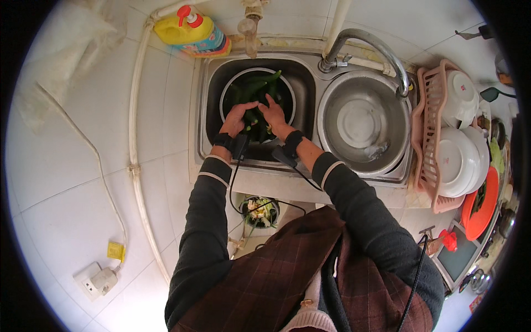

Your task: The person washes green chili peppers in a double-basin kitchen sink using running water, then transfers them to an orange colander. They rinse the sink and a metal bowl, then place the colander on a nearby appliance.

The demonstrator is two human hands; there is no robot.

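A round metal-rimmed basin (295,98) sits in the left bowl of a steel double sink (305,79). Long dark green vegetables (253,88) lie in it, their exact kind hard to tell in the shade. Over the near left part of the basin is my left hand (238,116), its fingers pointing right across the vegetables. My right hand (274,114) lies opposite, index finger and thumb spread, touching the vegetables. The fingertips of both hands nearly meet at the middle. Whether either hand grips a vegetable is hidden. Black bands with cables circle both wrists.
A steel basin (356,122) stands in the right sink bowl under a curved faucet (365,35). To its right, a pink dish rack (431,133) holds white bowls (452,162). A yellow detergent bottle (193,35) stands behind left. Below the counter sits a scrap bin (260,211).
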